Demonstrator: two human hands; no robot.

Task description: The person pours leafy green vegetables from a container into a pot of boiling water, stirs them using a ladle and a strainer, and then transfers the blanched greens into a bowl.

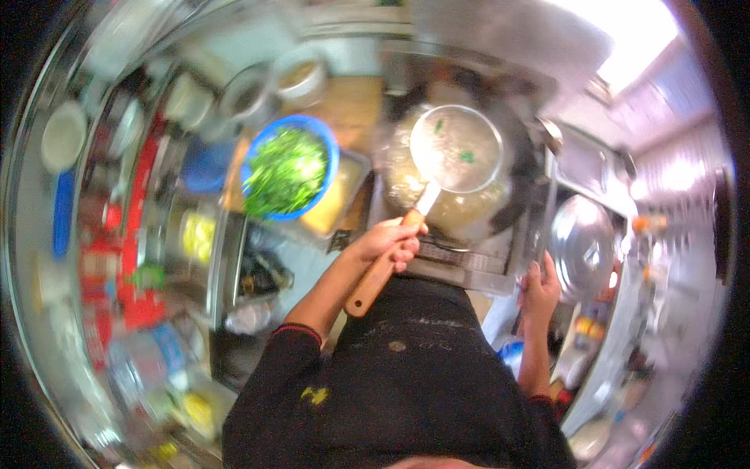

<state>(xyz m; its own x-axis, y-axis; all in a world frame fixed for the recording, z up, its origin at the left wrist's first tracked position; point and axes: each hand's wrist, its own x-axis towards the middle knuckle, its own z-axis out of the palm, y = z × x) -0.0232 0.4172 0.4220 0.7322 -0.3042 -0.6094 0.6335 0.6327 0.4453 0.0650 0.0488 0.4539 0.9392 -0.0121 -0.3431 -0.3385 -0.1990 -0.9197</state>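
My left hand [394, 241] is closed around the wooden handle of a round metal strainer [457, 149]. The strainer's head is over a wok [518, 170] of pale, bubbling liquid, with a few green bits in or beneath its mesh. On the right, my right hand [539, 286] is around the lower part of a long metal utensil [551, 190], seemingly a ladle, whose rounded end points away from me beside the wok. A blue bowl [335, 158] heaped with chopped leafy greens [287, 170] stands left of the wok.
Under the blue bowl is a tray of something yellow [331, 205] on a wooden board [354, 108]. Behind are metal and white containers [302, 76]. A domed metal lid [582, 246] lies right of my right hand, below a metal tray [580, 161]. Blurred shelves line the left.
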